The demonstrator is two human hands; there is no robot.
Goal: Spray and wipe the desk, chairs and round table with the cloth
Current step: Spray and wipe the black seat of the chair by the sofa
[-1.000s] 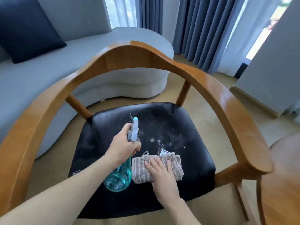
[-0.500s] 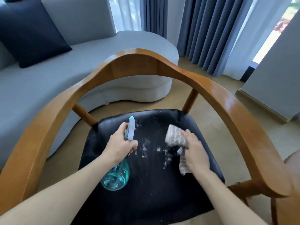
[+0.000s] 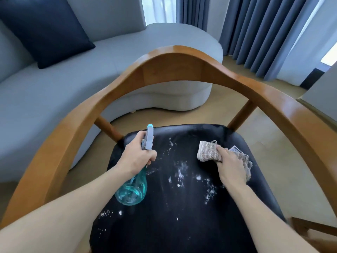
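Note:
A wooden armchair with a curved backrest has a black seat dotted with white spray foam. My left hand grips the neck of a teal spray bottle, its grey-blue nozzle pointing away over the seat's left side. My right hand presses a beige ribbed cloth onto the right rear part of the seat; part of the cloth is hidden under the hand.
A grey curved sofa with a dark blue cushion stands behind the chair. Blue curtains hang at the back right. Another wooden piece shows at the lower right edge.
My right hand has carried the cloth from the seat's front middle to its right rear. The view has shifted closer over the seat. The left hand keeps the bottle in place.

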